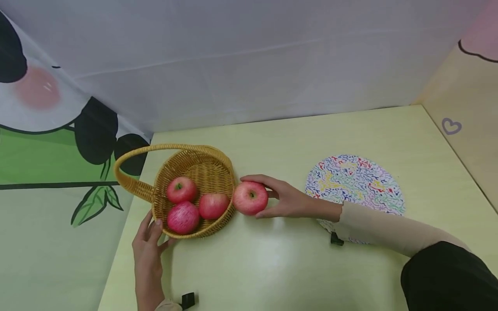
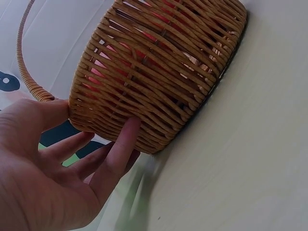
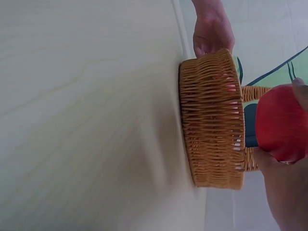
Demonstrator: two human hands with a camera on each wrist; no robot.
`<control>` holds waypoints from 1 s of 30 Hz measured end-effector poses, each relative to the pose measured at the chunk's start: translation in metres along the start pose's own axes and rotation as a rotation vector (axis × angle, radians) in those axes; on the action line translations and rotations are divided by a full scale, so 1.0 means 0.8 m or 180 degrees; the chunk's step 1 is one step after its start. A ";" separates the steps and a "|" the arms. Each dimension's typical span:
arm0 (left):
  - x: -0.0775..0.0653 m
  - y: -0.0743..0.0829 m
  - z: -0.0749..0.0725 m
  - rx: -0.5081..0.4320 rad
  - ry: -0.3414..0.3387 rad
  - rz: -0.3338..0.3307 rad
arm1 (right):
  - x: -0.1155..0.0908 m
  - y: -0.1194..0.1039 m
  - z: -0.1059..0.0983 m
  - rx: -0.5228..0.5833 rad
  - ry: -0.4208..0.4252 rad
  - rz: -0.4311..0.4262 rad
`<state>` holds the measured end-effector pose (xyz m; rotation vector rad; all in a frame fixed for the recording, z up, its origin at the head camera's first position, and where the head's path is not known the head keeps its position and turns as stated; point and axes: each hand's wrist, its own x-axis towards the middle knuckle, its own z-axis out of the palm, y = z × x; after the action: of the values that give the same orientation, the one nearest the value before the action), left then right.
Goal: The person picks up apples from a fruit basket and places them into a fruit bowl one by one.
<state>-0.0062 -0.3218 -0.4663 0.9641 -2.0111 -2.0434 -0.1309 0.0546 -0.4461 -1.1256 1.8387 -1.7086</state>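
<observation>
A round wicker basket (image 1: pixel 218 172) with a tall arched handle (image 1: pixel 136 188) stands on the table and holds three red apples (image 1: pixel 181 190). At its near left side, my left hand (image 1: pixel 147 252) holds the basket, fingertips at the rim and another digit against the woven wall (image 2: pixel 159 86). Just off the right rim, my right hand (image 1: pixel 285 201) grips a fourth red apple (image 1: pixel 250 198) between thumb and fingers, stem side up. In the right wrist view, this apple (image 3: pixel 281 122) appears above the level of the basket rim.
A round mat (image 1: pixel 355 179) with a multicoloured squiggle pattern lies on the pale table (image 1: pixel 253 268) at the right, partly under my right forearm. White cloth (image 1: pixel 253 65) hangs behind the table. A printed cloth (image 1: pixel 46 160) is at the left, and a pale panel (image 1: pixel 467 142) at the right.
</observation>
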 end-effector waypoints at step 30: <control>0.002 -0.002 0.001 0.0054 0.0060 -0.0034 | -0.106 0.016 -0.054 -0.0179 0.1243 0.0399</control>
<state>-0.0069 -0.3219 -0.4686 0.9953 -2.0218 -2.0180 -0.1157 0.1467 -0.4702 -0.7115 2.1455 -1.9144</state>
